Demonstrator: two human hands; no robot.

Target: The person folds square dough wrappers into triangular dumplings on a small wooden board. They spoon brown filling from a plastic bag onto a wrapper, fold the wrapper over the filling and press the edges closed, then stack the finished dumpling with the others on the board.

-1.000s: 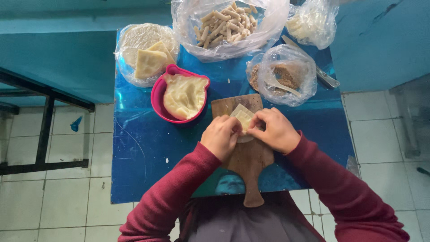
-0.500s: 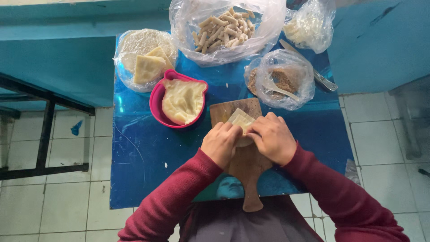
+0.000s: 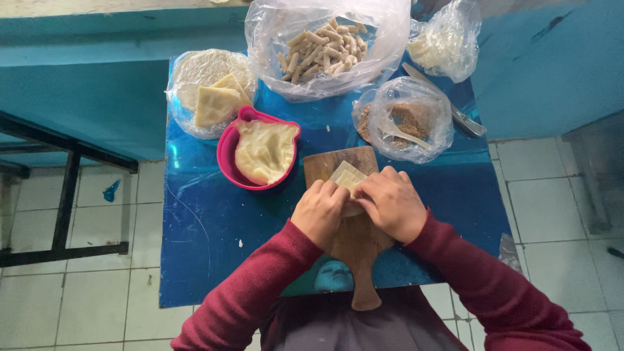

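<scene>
The pastry sheet (image 3: 346,179) is pale cream, thin and flat, with one corner pointing toward the top of the frame. It lies on the wooden board (image 3: 338,162) just below frame centre; its lower part is hidden under the fingers. The left hand (image 3: 318,212) curls its fingers down onto the sheet's left edge. The right hand (image 3: 391,203) does the same on the right edge, fingertips pinching the sheet. A pink bowl (image 3: 227,149) sits just left of the board.
</scene>
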